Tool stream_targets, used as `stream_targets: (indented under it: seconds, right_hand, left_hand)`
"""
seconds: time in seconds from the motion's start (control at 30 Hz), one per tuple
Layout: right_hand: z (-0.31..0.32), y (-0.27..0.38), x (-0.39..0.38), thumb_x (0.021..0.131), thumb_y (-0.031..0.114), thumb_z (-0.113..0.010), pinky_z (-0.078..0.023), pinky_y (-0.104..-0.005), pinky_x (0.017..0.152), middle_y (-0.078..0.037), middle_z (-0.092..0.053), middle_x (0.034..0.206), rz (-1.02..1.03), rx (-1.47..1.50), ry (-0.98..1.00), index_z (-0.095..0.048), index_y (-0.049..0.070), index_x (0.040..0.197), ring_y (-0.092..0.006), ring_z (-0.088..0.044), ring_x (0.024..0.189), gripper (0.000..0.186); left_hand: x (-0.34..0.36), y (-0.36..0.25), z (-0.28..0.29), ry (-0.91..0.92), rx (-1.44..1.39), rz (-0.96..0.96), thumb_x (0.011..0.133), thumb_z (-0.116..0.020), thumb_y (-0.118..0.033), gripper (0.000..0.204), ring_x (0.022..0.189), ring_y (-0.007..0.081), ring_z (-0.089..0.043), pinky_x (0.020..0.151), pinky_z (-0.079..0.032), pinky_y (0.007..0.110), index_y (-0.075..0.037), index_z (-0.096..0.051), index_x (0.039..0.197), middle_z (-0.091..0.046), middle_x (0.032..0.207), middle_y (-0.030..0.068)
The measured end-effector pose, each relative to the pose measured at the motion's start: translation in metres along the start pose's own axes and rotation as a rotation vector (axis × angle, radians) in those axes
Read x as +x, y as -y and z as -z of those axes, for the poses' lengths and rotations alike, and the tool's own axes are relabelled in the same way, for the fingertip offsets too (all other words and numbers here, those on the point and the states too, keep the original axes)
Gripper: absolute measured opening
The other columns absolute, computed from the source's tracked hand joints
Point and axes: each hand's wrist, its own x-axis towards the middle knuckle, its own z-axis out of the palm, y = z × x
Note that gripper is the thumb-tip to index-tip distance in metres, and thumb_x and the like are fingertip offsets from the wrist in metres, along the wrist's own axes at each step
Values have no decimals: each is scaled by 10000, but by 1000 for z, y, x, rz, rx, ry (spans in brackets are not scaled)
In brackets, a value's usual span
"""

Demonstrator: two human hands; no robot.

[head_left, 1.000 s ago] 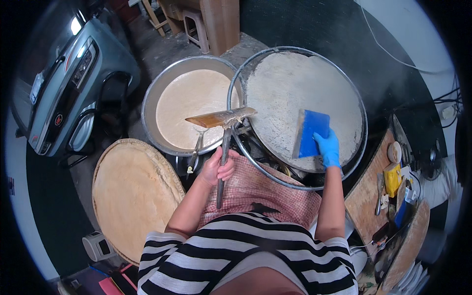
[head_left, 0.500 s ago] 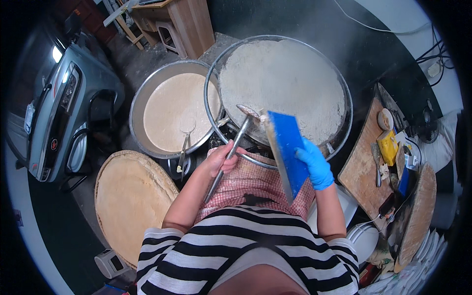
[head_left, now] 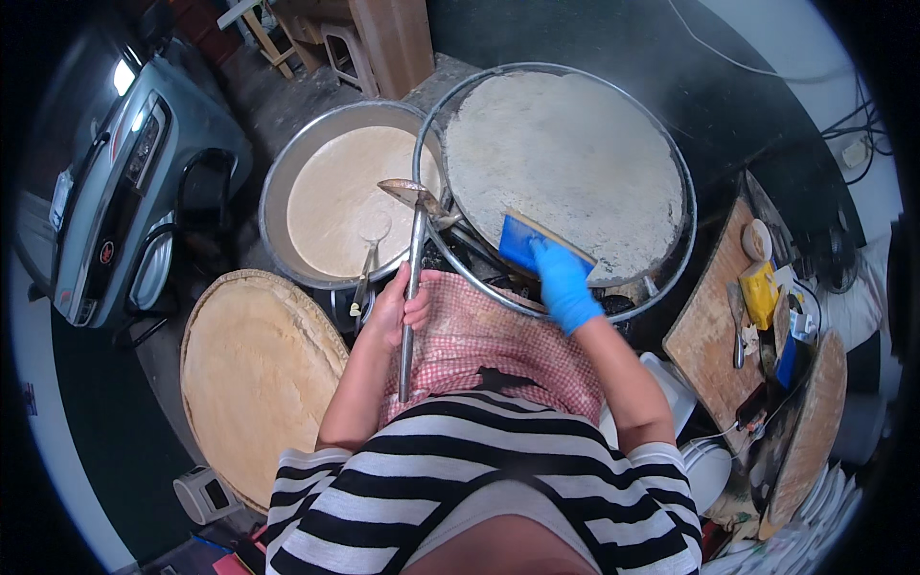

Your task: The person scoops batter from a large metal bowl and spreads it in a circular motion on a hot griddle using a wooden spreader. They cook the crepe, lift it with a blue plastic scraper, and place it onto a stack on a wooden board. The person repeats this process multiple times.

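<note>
My bare left hand (head_left: 395,309) is closed around the handle of a long metal ladle (head_left: 413,283), held upright with its shallow head over the right rim of the batter basin. The round metal basin (head_left: 271,206) holds pale beige batter, with a second ladle (head_left: 368,268) lying in it. In a blue glove, my right hand (head_left: 563,283) grips a blue scraper (head_left: 522,244). The scraper's pale edge lies at the near side of a large round griddle (head_left: 692,206) covered by a thin, greyish sheet of batter (head_left: 565,163). Whether the edge touches the sheet I cannot tell.
A stack of round, thin pancakes (head_left: 254,374) lies at the left. Beyond it stands a grey-blue vehicle (head_left: 144,192). At right, a wooden board (head_left: 709,326) carries a yellow packet (head_left: 759,292), a small bowl (head_left: 756,240) and a spatula (head_left: 737,335). Faint steam hangs over the griddle.
My right hand has moved forward and left, turning the scraper from upright before my body to slanting across the griddle's near edge. My left hand has swung the ladle leftward, toward the basin.
</note>
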Motion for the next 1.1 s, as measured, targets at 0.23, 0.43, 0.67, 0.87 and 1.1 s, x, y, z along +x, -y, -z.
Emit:
stream_targets:
  seconds: [0.23,0.43,0.67,0.87,1.1]
  right_hand:
    - [0,4,-17,768,21,-479,-449,-409,778,-207,-553,1009,-49,142,106,-499,0,1132,-351,-551,910,366]
    - [-12,20,4,774,-3,-456,-443,-409,800,-218,-550,1013,-26,15,142,-475,1,1163,-362,-546,919,390]
    - [-4,27,41,759,-43,-464,-442,-417,822,-225,-548,1033,-132,91,128,-471,9,1174,-370,-540,940,418]
    - [-27,39,46,727,-24,-517,-414,-391,882,-218,-501,1134,52,-19,286,-447,1,1182,-358,-513,1008,461]
    - [57,34,0,706,-94,-470,-415,-394,901,-197,-509,1178,101,353,142,-473,53,1206,-361,-504,1062,521]
  left_hand:
    - [0,1,10,-37,-11,8,918,-294,-518,547,363,46,-269,346,-262,200,-50,-519,1088,-278,480,-67]
    - [8,0,7,-31,-27,14,914,-295,-531,565,367,56,-259,360,-249,212,-37,-513,1081,-281,485,-60]
    - [8,-4,4,-53,-29,25,920,-285,-523,563,376,58,-260,363,-237,216,-35,-502,1100,-280,486,-59]
    - [12,-12,-4,-109,7,53,917,-276,-534,562,386,73,-261,374,-244,227,-51,-498,1099,-273,487,-55]
    - [24,-18,-19,-29,34,37,918,-283,-530,573,394,69,-268,377,-257,223,-35,-487,1123,-277,496,-59]
